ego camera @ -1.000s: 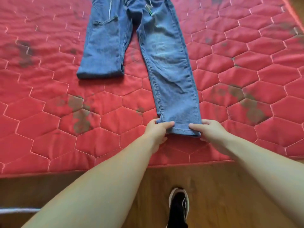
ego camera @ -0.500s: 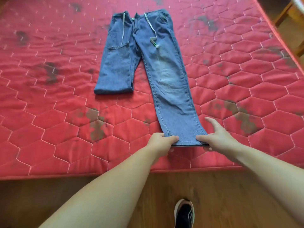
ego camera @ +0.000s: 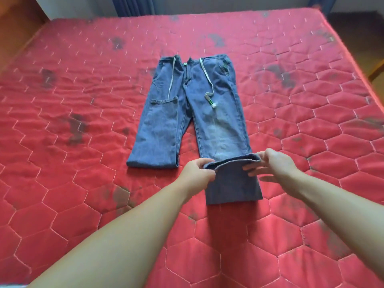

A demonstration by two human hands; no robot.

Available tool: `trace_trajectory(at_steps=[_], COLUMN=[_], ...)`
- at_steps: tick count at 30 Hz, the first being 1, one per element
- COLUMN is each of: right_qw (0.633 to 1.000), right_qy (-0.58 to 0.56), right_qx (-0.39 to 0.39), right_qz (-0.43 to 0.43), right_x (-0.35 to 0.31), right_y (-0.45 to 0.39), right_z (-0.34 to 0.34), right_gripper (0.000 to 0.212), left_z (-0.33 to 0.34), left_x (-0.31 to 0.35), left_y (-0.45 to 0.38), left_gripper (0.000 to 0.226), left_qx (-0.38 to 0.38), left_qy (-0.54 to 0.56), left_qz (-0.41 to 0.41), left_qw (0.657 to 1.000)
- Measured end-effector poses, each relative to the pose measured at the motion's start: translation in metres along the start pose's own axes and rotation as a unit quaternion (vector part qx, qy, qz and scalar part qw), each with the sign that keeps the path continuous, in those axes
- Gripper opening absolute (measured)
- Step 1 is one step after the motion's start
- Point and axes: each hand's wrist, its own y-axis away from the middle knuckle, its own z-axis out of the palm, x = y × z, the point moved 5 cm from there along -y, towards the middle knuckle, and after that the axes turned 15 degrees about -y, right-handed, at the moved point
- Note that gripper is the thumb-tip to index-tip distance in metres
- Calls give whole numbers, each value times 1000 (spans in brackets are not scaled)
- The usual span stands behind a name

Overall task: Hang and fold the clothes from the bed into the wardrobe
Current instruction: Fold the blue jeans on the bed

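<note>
Blue denim jeans (ego camera: pixel 209 113) are lying flat near the middle of the red quilted bed (ego camera: pixel 83 183), waistband toward the far side, their long axis running straight away from the person. One trouser leg (ego camera: pixel 158 134) is lying already doubled back on itself, ending in a short fold edge; the other leg (ego camera: pixel 232 179) is being turned up, so that its hem is raised above the mattress while the fold line is resting on the bed just below the hands. The left hand (ego camera: pixel 195 173) is pinching the hem's near-left corner, its fingers (ego camera: pixel 204 163) curled round the cloth. The right hand (ego camera: pixel 276 165) is holding the opposite corner, thumb on top and fingers (ego camera: pixel 252 168) extended beneath the edge. Both hands are standing at about equal reach from the garment, one at each side of the leg's width. The waistband is lying directly ahead of the fingers, along the leg's own axis; the coming move is judged to be a forward carry of the hem toward it. A white drawstring (ego camera: pixel 209 94) is trailing across the upper leg and may be caught under the fold.
</note>
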Motion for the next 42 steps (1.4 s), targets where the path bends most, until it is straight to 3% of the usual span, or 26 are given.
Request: trace_trajectory(at_steps=[2, 9, 13, 16, 18, 23, 26, 30, 36, 40, 42], right_qw=[997, 995, 989, 971, 974, 966, 961, 945, 943, 939, 943], right_qy=[69, 96, 113, 161, 134, 137, 201, 270, 248, 248, 230], right_qx=[-2, -23, 24, 51, 54, 89, 106, 136, 153, 177, 181], right_qz=[-26, -34, -93, -171, -176, -200, -154, -127, -161, -158, -157], right_x=[-15, -50, -68, -94, -109, -133, -118, -102, -103, -95, -92], right_y=[-24, -115, -171, -214, -242, -307, -341, -362, -356, -345, -336], right_z=[10, 34, 46, 53, 57, 65, 66, 64, 48, 49, 55], right_gripper=[37, 17, 17, 27, 30, 34, 34, 34, 39, 27, 31], left_z=[-13, -65, -78, -89, -95, -115, -112, -113, -109, -103, -100], left_x=[3, 7, 17, 23, 35, 61, 43, 26, 35, 30, 27], left_y=[-30, -138, -200, -238, -260, -318, -344, -360, -352, -338, -328], left_gripper=[11, 20, 21, 21, 23, 21, 21, 39, 25, 17, 16], left_qx=[17, 93, 48, 73, 81, 127, 146, 191, 105, 139, 157], left_qy=[-34, -120, -3, 64, 94, 68, 26, -35, 72, 76, 57], left_qz=[20, 29, 0, -27, -25, -23, -57, -102, -118, -74, -64], left_qw=[999, 988, 999, 995, 992, 989, 987, 976, 985, 985, 984])
